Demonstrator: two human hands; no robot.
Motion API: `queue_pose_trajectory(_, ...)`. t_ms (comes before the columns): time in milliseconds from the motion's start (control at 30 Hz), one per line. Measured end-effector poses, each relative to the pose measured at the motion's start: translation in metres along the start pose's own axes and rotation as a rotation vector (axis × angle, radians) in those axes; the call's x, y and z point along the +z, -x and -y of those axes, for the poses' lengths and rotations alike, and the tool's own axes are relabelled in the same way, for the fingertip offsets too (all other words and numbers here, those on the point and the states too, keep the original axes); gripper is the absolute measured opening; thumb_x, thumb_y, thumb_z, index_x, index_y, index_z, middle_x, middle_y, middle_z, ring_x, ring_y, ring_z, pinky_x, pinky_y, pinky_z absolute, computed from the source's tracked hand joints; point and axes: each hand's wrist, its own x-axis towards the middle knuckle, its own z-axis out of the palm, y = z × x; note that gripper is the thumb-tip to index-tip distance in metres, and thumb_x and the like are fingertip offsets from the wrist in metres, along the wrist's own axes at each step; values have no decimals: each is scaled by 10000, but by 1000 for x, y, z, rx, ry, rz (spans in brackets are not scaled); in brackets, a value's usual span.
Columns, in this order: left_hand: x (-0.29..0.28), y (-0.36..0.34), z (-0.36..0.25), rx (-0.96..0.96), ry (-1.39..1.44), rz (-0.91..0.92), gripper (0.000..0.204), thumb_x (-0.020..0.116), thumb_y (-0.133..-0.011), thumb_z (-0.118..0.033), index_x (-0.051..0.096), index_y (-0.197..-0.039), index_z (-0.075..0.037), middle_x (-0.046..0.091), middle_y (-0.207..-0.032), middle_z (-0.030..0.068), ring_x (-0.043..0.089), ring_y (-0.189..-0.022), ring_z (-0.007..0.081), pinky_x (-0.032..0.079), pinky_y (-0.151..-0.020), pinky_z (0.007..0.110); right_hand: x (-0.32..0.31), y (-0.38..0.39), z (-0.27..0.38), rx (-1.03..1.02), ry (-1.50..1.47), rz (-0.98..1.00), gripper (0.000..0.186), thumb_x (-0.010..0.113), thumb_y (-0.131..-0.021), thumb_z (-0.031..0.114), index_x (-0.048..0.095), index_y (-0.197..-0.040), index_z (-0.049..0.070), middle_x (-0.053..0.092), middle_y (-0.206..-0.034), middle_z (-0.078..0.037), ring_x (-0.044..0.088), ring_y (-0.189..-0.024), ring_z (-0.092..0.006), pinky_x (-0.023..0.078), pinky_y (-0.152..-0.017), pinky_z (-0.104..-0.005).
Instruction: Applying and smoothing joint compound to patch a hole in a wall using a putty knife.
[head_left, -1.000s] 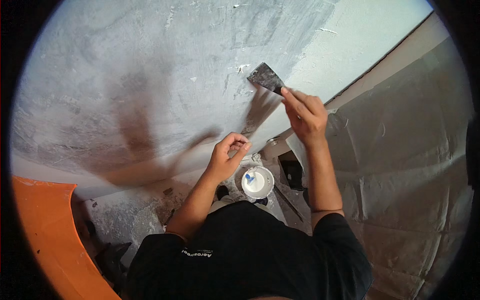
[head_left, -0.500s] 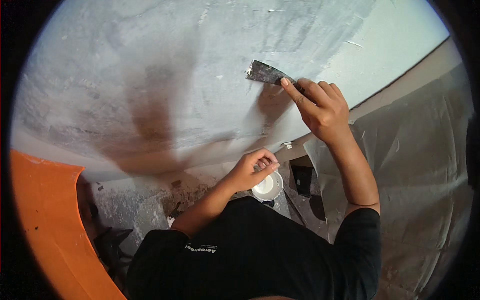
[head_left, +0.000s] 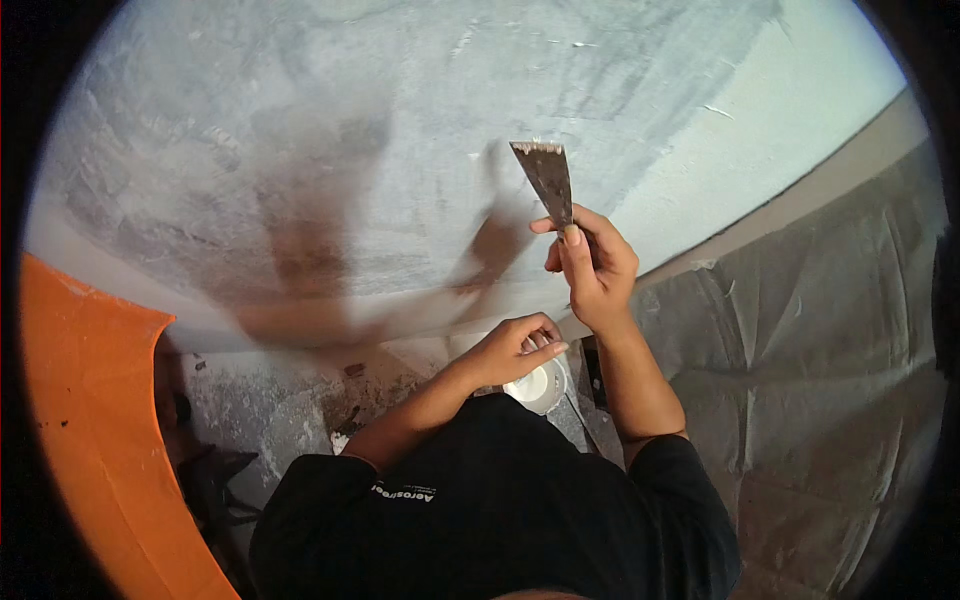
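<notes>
My right hand grips a putty knife between thumb and fingers. Its dark flared blade points up, with white bits of filler along the wide edge. The blade stands in front of a grey-white plastered wall; whether it touches the wall I cannot tell. Lower down, my left hand is closed with curled fingers, the thumb lying across toward the right. What it holds, if anything, is hidden. Just below that hand is a round white tub with white paste inside, partly covered by the hand and my black shirt.
An orange sheet or panel curves along the left side. Grey crumpled sheeting covers the right. Between them the floor is spattered with white, and dark objects lie beside the orange sheet.
My right hand has come down and a little left, turning the putty knife from pointing left to pointing up. My left hand has barely shifted.
</notes>
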Motion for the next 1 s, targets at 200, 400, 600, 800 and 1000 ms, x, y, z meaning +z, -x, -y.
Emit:
queue_pose_trajectory(200, -3, -1, 7, -45, -13, 50, 245, 656, -933, -255, 599, -998, -26, 648, -848, 25, 585, -767, 100, 474, -690, 270, -12, 1, -10, 102, -3, 98, 134, 588, -949, 40, 632, -1040, -48, 692, -927, -129, 573, -583, -95, 464, -495, -230)
queue_pose_trajectory(400, -5, -7, 8, -73, -9, 104, 185, 658, -934, -189, 616, -1038, -41, 639, -905, -8, 591, -826, 74, 462, -708, 241, -27, 16, -23, 93, 20, 42, 105, 599, -945, 43, 641, -989, -43, 689, -905, -125, 613, -631, -124, 510, -549, -254)
queue_pose_trajectory(600, -6, -13, 18, -47, 21, 86, 218, 671, -925, -225, 607, -1007, -34, 648, -884, 21, 586, -778, 91, 476, -689, 262, -67, 38, -42, 233, -148, -282, 208, 532, -998, 146, 620, -960, -39, 663, -839, -126, 590, -665, -156, 498, -605, -283)
queue_pose_trajectory(800, -3, -26, 8, -118, -12, 173, 174, 640, -948, -172, 610, -1041, -28, 628, -940, 7, 579, -857, 75, 470, -757, 246, -114, 15, -50, 294, -50, -519, 256, 560, -994, 199, 632, -935, -39, 634, -786, -101, 545, -602, -141, 456, -547, -264)
queue_pose_trajectory(1000, 9, -30, 8, -91, 18, 164, 180, 657, -928, -183, 612, -1012, -30, 651, -912, 21, 598, -805, 90, 479, -723, 256, -120, 10, -61, 350, -71, -529, 264, 636, -961, 227, 683, -897, -25, 671, -766, -67, 549, -581, -81, 468, -514, -236)
